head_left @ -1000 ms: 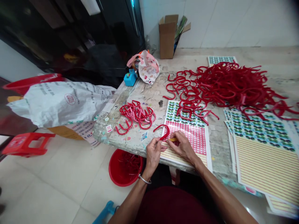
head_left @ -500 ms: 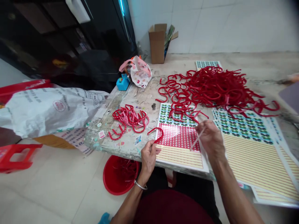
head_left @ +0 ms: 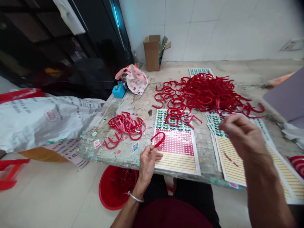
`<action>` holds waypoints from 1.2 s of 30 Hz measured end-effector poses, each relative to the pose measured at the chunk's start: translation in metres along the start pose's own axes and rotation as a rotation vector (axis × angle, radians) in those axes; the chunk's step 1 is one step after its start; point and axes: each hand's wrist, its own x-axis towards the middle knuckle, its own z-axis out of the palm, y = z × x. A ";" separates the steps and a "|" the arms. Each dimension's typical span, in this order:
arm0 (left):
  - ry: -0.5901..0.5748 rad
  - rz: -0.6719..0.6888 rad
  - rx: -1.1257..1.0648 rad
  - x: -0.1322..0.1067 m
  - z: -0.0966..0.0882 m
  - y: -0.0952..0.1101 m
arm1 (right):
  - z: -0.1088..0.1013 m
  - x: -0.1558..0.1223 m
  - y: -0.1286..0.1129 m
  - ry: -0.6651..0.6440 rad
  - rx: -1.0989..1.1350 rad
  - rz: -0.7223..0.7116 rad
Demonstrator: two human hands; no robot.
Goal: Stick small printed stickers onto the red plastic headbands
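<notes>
My left hand [head_left: 147, 160] pinches one end of a red curved hook-shaped strip [head_left: 161, 136]. The hook stands over the left part of a sticker sheet [head_left: 175, 161], printed in green-blue, red and yellow-striped bands. On the right, my right hand [head_left: 244, 136] is raised above other sheets [head_left: 228, 142], its fingers bent and smeared by motion. Below it, apart from the fingers, is a thin reddish-white sliver [head_left: 231, 159]; whether it lies on the sheet or is in the air cannot be seen.
A big heap of red curved strips [head_left: 209, 91] covers the table's back right. A smaller pile [head_left: 128, 125] lies at left. Beyond stand a cardboard box [head_left: 152, 53], a blue tape dispenser [head_left: 119, 90] and a printed bag [head_left: 136, 80]. A red bucket [head_left: 104, 190] stands below the edge.
My right hand has moved right and up, off the middle sheet. The pale thin strip it held is out of the fingers. My left hand keeps the hook; the camera view has shifted right.
</notes>
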 end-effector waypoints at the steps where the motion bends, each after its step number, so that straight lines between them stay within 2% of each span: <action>1: -0.028 0.003 -0.044 -0.002 0.005 0.012 | 0.012 -0.001 0.001 -0.138 -0.077 0.021; 4: -0.162 0.057 -0.152 -0.007 0.021 0.048 | 0.046 -0.009 0.002 -0.473 -0.273 0.009; 5: -0.203 0.074 -0.179 -0.009 0.026 0.056 | 0.055 -0.012 0.001 -0.540 -0.318 -0.016; 7: -0.245 0.090 -0.215 -0.011 0.034 0.067 | 0.067 -0.017 -0.002 -0.590 -0.396 -0.093; 11: -0.229 0.087 -0.235 -0.011 0.041 0.069 | 0.074 -0.025 -0.002 -0.524 -0.619 -0.302; 15: -0.193 0.076 -0.236 -0.009 0.042 0.063 | 0.077 -0.029 0.004 -0.357 -0.949 -0.543; 19: -0.175 0.055 -0.272 -0.008 0.040 0.062 | 0.078 -0.030 0.006 -0.174 -1.137 -0.621; 21: -0.186 0.024 -0.340 -0.007 0.039 0.062 | 0.075 -0.030 0.009 -0.112 -1.121 -0.593; 24: -0.170 -0.001 -0.463 -0.003 0.037 0.064 | 0.067 -0.036 0.024 -0.132 -1.004 -0.468; 27: -0.154 -0.006 -0.529 0.001 0.037 0.069 | 0.060 -0.053 0.056 -0.214 -0.911 -0.295; 29: -0.163 -0.008 -0.552 0.003 0.038 0.073 | 0.059 -0.067 0.078 -0.256 -0.892 -0.240; 31: -0.176 -0.009 -0.566 0.003 0.040 0.076 | 0.062 -0.080 0.093 -0.208 -0.841 -0.227; 33: -0.193 -0.006 -0.571 0.001 0.043 0.077 | 0.068 -0.088 0.094 -0.169 -0.648 -0.151; 36: -0.219 0.000 -0.582 -0.002 0.049 0.076 | 0.084 -0.089 0.075 -0.142 -0.156 0.150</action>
